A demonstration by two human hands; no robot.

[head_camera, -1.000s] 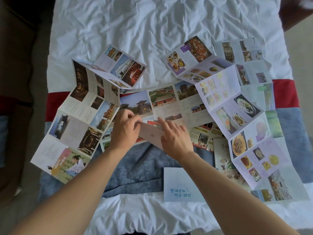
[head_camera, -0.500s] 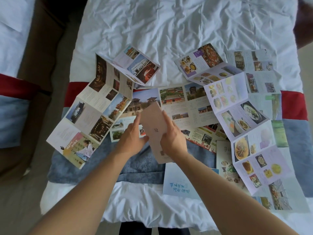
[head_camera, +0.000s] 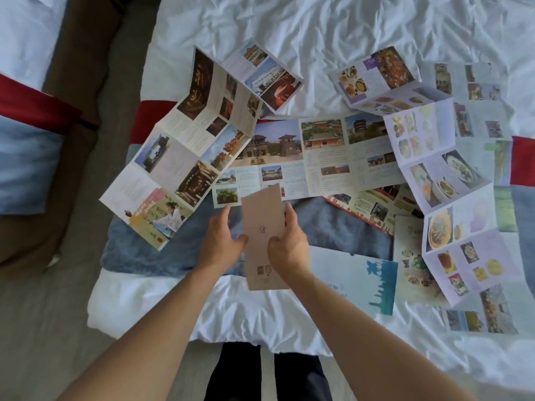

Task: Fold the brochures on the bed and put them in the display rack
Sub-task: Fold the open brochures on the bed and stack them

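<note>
Lifted upright off the bed (head_camera: 318, 30), the folded tan brochure (head_camera: 262, 227) sits gripped between left hand (head_camera: 221, 241) and right hand (head_camera: 289, 244).

A tan folded brochure (head_camera: 262, 227) stands nearly upright, long and narrow, pinched at both long edges between the fingers (head_camera: 289, 215) of the two hands, above the bed (head_camera: 318, 30). Beyond the fingertips a wide brochure of temple photos (head_camera: 318, 151) lies open and flat. Left of the fingers sprawls a long unfolded brochure (head_camera: 185, 151), right of them a lilac food brochure (head_camera: 451, 180), also unfolded.
</note>
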